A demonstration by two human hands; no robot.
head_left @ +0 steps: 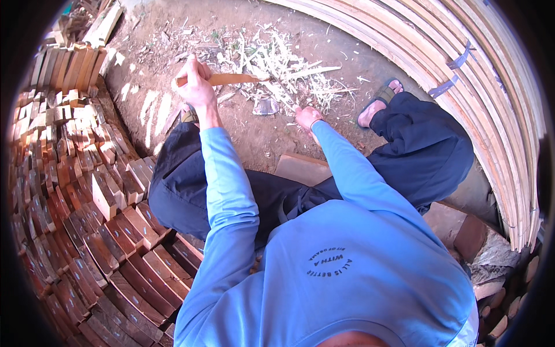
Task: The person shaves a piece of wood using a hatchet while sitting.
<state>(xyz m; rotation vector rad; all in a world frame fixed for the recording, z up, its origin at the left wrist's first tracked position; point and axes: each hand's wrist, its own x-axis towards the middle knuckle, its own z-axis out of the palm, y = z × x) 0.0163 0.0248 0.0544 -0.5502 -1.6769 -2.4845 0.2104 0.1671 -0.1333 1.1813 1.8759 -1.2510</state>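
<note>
Dozens of short, reddish-brown and tan wooden blocks (124,243) stand packed in rows along the person's left side, reaching up close to the dark navy trousers (179,179). Beyond them, a further row of upright brown boards (69,68) lines the upper left. The bare left hand (196,84) is closed around one end of a flat, orange-brown wooden strip (231,79), which points rightward over the packed-earth floor (136,75). Its far end meets a loose heap of pale, splintered wood shavings (283,66), spread in front of both hands. The bare right hand (309,117) is curled at the near edge of this heap; I cannot tell whether it grips anything. A small, crumpled, silvery scrap (266,106) lies between the hands.

Nearer the body, a flat brownish slab (303,168) sits between the spread legs, partly covered by the right forearm. The right foot, in an olive-strapped sandal (386,92), rests just beside the shavings. Past it, long, pale stacked planks (491,110) hem in the right side, with bluish-purple bands (444,87) across them.
</note>
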